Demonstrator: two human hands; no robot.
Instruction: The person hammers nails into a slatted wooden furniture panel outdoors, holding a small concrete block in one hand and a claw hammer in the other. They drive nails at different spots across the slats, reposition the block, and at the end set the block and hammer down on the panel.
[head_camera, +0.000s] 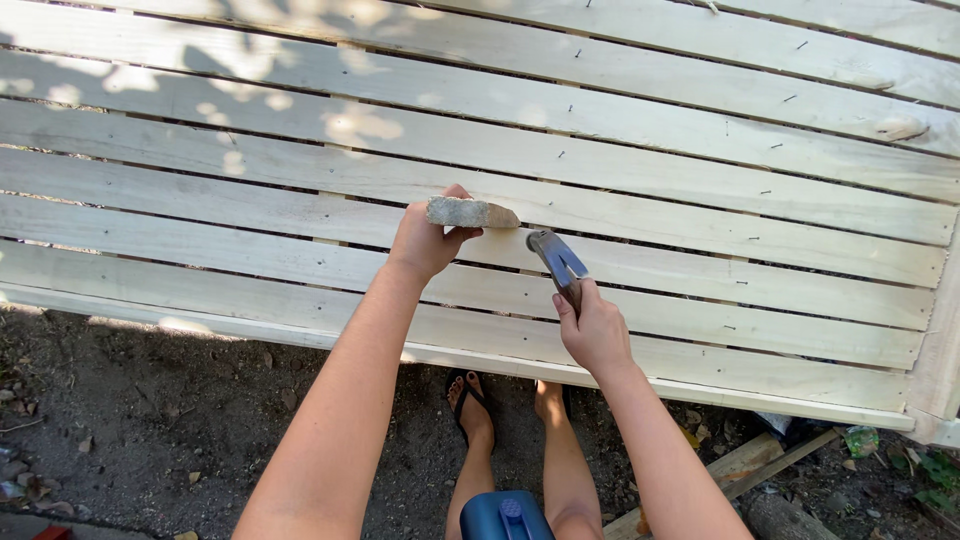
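Note:
My left hand grips a small grey wedge-shaped block and presses it flat against a pale wooden slat of a slatted panel. My right hand is shut on the handle of a hammer, whose metal head sits just right of the block's pointed end, close to the slats. Both arms reach up from the bottom of the view.
The slatted panel fills the upper view, with several bent nails sticking out of its boards. Bare dirt ground lies below. My feet in sandals stand under the panel. A blue object sits at bottom; scrap wood lies right.

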